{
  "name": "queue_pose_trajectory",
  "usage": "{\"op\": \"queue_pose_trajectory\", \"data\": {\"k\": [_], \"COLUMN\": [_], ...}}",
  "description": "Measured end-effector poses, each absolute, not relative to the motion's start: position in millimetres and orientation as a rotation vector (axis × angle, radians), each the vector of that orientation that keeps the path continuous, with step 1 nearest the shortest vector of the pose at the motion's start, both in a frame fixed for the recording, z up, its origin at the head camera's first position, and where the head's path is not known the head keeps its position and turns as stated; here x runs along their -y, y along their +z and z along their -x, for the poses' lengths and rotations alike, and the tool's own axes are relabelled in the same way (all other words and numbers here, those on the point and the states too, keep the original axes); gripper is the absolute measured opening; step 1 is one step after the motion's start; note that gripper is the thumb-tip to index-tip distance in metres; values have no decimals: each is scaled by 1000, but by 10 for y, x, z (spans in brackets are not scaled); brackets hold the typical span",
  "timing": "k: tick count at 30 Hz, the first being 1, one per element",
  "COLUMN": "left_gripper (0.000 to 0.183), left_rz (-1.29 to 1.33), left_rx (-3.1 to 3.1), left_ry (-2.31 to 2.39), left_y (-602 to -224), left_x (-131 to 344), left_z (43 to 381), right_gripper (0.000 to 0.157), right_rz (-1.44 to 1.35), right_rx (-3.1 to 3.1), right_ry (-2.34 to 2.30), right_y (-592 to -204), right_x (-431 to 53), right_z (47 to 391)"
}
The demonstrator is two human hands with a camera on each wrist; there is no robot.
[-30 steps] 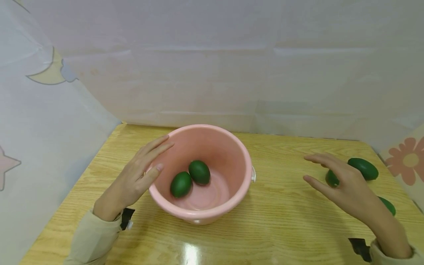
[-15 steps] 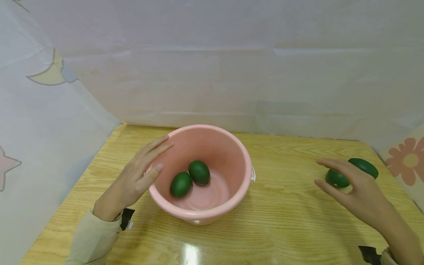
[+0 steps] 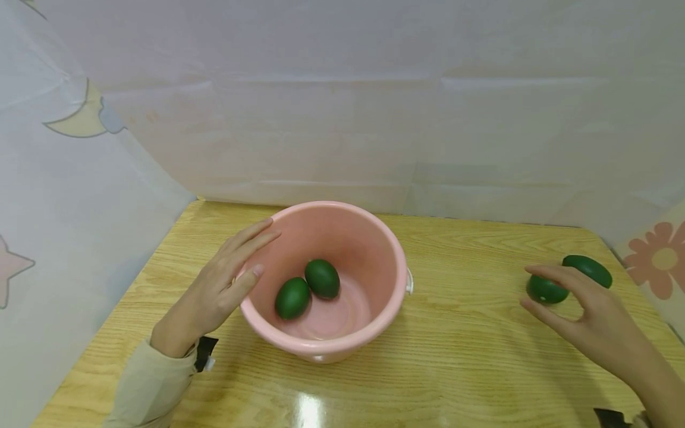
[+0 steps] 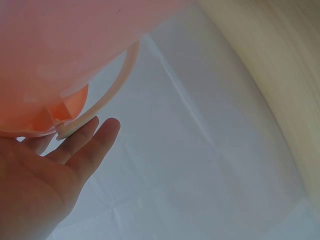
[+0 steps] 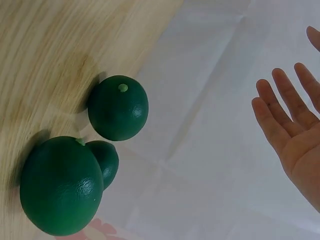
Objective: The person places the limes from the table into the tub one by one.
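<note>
A pink bucket [image 3: 393,309] stands on the table with two dark green oval fruits inside, one on the left [image 3: 292,298] and one on the right [image 3: 322,279]. My left hand [image 3: 214,291] rests on the bucket's left rim, fingers extended; in the left wrist view its fingertips lie by the pale handle [image 4: 117,82]. Over the table's right side hovers my right hand [image 3: 599,333], thumb and fingers apart, holding nothing. Near it lie a green fruit [image 3: 546,290] and another behind [image 3: 587,268]. The right wrist view shows three, the biggest-looking [image 5: 61,185] hidden by my hand in the head view.
The wooden table [image 3: 460,368] reaches back to a pale sheet [image 3: 342,131] hung as a wall. More sheeting stands at both sides, with a moon [image 3: 80,119] on the left and a flower [image 3: 663,260] on the right. A white handle joint [image 3: 409,282] sticks out right of the bucket.
My right hand has moved rightward and a little toward me, uncovering more of the nearer fruit and covering the one at the front right. My left hand and the bucket stay put.
</note>
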State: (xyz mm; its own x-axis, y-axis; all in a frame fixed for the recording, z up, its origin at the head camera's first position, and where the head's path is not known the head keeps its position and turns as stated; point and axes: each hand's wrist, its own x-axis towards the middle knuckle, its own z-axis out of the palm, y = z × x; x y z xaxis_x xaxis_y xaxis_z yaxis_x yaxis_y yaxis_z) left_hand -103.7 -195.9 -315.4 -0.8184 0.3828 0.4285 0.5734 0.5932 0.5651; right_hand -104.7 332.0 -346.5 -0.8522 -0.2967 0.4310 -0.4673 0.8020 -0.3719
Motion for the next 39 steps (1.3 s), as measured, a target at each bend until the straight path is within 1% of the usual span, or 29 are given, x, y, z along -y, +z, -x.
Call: {"op": "queue_pose_trajectory", "data": {"k": [23, 34, 39], "left_gripper": [50, 50, 51], "left_rz": [794, 788, 797], "left_rx": [2552, 2564, 2552], "left_ry": [-1040, -1037, -1035], "left_y": [-3162, -3160, -3161], "left_x": [1963, 1970, 1964], "left_z": [1039, 1040, 1041], "right_gripper": [63, 67, 65], "right_rz": [-567, -576, -564], "right_rx": [2656, 2653, 2672], "right_ry": [605, 583, 560], "right_y": [-3622, -3682, -3698], "right_x": [-3629, -3694, -3744], "right_z": [1020, 1081, 1093]}}
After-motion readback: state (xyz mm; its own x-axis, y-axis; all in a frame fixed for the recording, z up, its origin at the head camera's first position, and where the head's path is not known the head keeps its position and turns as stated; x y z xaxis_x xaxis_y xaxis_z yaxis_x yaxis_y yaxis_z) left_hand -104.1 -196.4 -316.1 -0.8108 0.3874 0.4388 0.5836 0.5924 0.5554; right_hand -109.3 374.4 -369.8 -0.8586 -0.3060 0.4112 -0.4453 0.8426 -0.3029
